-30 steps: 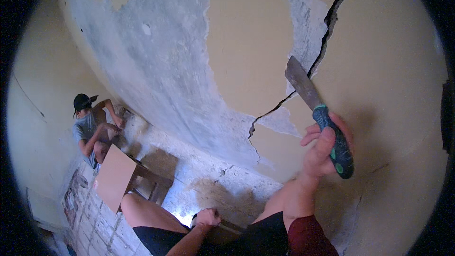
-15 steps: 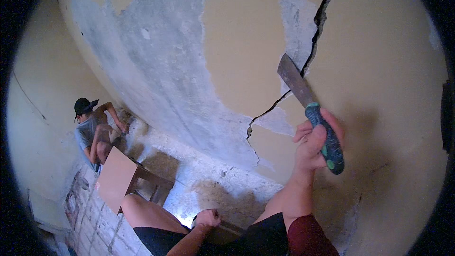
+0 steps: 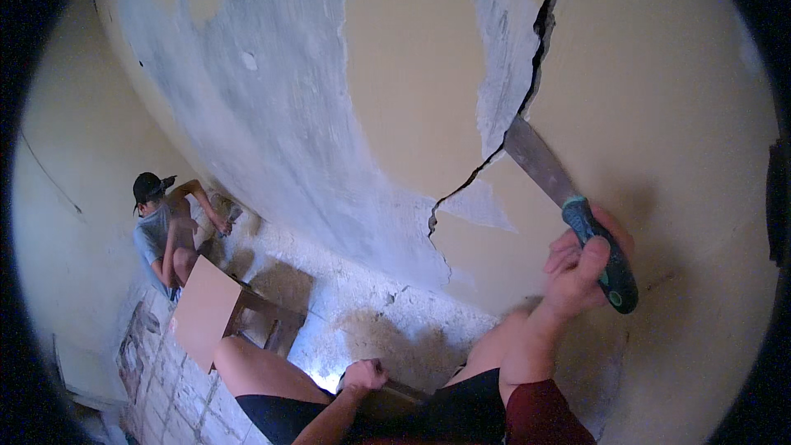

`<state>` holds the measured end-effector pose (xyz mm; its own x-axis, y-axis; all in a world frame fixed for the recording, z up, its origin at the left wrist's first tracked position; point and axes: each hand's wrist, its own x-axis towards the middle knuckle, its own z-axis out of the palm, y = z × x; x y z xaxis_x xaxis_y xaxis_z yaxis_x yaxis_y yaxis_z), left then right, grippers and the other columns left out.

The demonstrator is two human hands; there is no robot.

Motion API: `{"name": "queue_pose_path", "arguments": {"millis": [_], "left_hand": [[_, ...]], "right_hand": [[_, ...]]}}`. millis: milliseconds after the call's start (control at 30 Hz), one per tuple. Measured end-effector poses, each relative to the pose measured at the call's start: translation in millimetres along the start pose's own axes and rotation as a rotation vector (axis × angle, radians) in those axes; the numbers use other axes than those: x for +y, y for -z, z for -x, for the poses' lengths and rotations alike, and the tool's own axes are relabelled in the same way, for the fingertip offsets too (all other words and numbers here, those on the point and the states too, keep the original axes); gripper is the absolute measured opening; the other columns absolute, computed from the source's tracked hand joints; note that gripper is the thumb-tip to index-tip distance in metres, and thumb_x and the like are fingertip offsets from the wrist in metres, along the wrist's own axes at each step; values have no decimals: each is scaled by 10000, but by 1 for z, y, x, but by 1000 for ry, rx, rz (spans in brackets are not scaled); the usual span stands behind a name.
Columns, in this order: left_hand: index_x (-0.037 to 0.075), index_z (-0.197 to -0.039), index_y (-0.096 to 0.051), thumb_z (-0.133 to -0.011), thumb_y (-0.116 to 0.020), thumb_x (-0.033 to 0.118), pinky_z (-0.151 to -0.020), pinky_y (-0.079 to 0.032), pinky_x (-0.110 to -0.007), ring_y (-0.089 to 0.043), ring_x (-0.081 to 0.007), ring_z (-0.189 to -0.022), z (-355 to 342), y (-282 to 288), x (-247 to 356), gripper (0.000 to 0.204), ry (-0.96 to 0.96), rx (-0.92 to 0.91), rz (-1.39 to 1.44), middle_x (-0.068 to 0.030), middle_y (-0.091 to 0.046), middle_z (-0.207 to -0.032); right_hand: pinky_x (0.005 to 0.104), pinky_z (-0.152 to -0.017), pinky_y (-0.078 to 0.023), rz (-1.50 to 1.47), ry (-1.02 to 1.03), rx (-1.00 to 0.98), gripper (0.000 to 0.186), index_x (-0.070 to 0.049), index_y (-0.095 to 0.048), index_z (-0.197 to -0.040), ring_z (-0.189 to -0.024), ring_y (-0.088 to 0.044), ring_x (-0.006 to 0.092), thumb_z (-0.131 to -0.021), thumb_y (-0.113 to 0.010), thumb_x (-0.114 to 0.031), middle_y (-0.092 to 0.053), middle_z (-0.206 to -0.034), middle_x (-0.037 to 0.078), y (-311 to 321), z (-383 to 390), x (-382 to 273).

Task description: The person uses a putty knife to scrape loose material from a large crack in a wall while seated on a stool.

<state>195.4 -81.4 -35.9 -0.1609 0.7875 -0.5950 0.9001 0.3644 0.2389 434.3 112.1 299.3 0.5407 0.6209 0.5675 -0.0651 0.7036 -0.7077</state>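
My right hand (image 3: 581, 272) is wrapped round the dark handle, with green accents, of a putty knife (image 3: 540, 156). Its worn metal blade slants up and left, with the tip at a jagged crack (image 3: 540, 49) in the beige wall (image 3: 412, 74). Below, between my knees, my left hand (image 3: 362, 374) is closed near my lap. What it grips is hard to make out; a dark end shows beside the thumb and a narrow brownish strip runs off to the right. A bright light glows just left of that hand.
Grey-white scraped patches (image 3: 272, 91) spread over the wall left of the crack. A wooden stool or chair (image 3: 206, 313) stands by my left knee. Beyond it, a person (image 3: 161, 231) in a cap crouches by the wall. Pale dust and debris (image 3: 329, 280) line the wall's foot.
My right hand and the putty knife have shifted right and slightly down, so the blade no longer lies across the crack. The left hand stays nearly in place.
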Motion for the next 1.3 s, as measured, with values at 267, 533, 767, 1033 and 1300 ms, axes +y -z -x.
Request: {"name": "queue_pose_path", "arguments": {"millis": [267, 533, 767, 1033, 1300], "left_hand": [[120, -910, -655, -786, -523, 433, -799, -506, -430, -640, -337, -883, 5, -3, -5, 362, -23, 68, 20, -164, -663, -920], [125, -942, -663, -816, -498, 438, -801, -507, -428, -639, -337, -892, 3, 4, 3, 375, -15, 60, -3, -171, -664, -922], [131, -930, -672, -807, -509, 440, -798, -505, -441, -638, -355, -885, -5, -5, -1, 370, -29, 58, 13, -188, -661, -911], [140, -927, -671, -793, -525, 438, -771, -518, -431, -643, -348, -868, -1, 2, 2, 357, -53, 64, 5, -185, -663, -889], [130, -961, -655, -791, -531, 426, -794, -512, -427, -642, -336, -886, 3, -1, -9, 364, -20, 32, 6, -176, -660, -935]], "right_hand": [[223, -371, -320, 73, 177, 245, 411, 23, -528, -979, -417, -431, 97, -820, -606, -348, -484, -618, 39, 8, 7, 3], [300, -539, -481, 86, 204, -287, 366, -39, -558, -1088, -641, -577, 162, -795, -667, -228, -607, -720, 90, 11, 6, 42], [256, -411, -407, 201, 480, -250, 343, 3, -512, -1031, -474, -513, 144, -852, -630, -266, -550, -602, 99, 13, 2, 38], [272, -436, -448, 97, 351, -208, 380, 14, -521, -1071, -492, -546, 171, -865, -599, -295, -577, -625, 123, 6, 9, 17], [289, -451, -461, 37, 429, -167, 363, 25, -537, -1032, -455, -536, 177, -860, -602, -289, -570, -582, 102, 23, 10, 17]]}}
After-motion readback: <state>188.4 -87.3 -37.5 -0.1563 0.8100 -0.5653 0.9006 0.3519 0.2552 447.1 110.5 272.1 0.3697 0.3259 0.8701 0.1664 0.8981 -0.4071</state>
